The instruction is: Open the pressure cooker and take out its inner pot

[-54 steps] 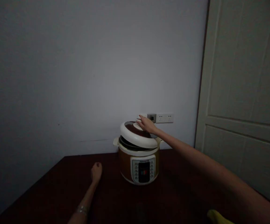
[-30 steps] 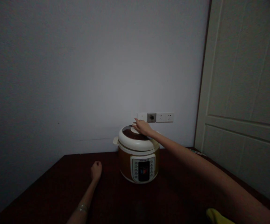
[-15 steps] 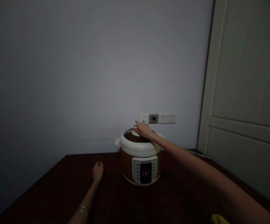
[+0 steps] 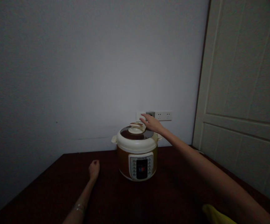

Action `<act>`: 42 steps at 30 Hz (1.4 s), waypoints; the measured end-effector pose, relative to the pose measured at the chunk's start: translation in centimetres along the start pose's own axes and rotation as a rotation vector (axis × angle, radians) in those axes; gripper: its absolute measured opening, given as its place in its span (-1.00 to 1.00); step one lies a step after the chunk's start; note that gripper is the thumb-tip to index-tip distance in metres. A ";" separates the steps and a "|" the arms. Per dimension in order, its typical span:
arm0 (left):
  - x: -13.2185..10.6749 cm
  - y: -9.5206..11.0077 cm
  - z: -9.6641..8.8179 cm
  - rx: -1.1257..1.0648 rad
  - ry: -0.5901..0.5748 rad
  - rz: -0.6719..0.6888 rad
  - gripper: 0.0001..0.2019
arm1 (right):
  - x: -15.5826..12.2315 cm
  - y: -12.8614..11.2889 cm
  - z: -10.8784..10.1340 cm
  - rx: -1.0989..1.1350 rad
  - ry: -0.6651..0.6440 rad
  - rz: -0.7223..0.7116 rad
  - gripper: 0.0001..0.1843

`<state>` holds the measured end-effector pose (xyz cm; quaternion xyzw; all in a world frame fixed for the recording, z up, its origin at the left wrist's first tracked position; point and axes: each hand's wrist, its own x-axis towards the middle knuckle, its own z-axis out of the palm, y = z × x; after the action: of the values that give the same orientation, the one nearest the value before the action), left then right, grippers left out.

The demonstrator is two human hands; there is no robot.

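An electric pressure cooker (image 4: pixel 137 149) with a white rim, brown sides and a front control panel (image 4: pixel 141 167) stands upright on the dark red table. Its lid is on, topped by a cream and brown handle (image 4: pixel 136 127). My right hand (image 4: pixel 153 123) hovers just right of that handle, apart from it, with its fingers stretched out and holding nothing. To the cooker's left, my left hand (image 4: pixel 94 169) rests on the table, curled into a loose fist; nothing shows in it. A bracelet (image 4: pixel 80 207) circles my left wrist.
Behind the cooker, a row of wall sockets (image 4: pixel 163 116) is set in the pale wall. A panelled door (image 4: pixel 233 93) rises at the right. Part of a yellow object (image 4: pixel 216 215) shows at the bottom right edge, beneath my right forearm. The table (image 4: pixel 116 199) meets the wall.
My right hand has let go of the lid handle and moved up and to the right, its fingers opening. My left hand stays in its fist. The view has shifted slightly.
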<state>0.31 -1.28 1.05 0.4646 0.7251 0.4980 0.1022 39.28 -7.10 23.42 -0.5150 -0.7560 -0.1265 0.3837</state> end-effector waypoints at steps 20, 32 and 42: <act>-3.4 25.2 -3.2 -0.092 0.066 0.699 -0.69 | -24.9 10.3 14.5 -0.247 -0.495 0.577 -0.40; -8.5 33.8 6.3 0.503 -0.287 0.876 -0.48 | -25.5 11.7 13.8 -0.242 -0.430 0.546 -0.47; -9.1 34.2 6.5 0.575 -0.242 0.812 -0.50 | -25.7 11.9 13.6 -0.211 -0.414 0.541 -0.48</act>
<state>28.86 -1.78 23.02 0.7725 0.5766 0.2207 -0.1483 48.04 -11.44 -6.37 -0.7480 -0.6368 0.0090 0.1867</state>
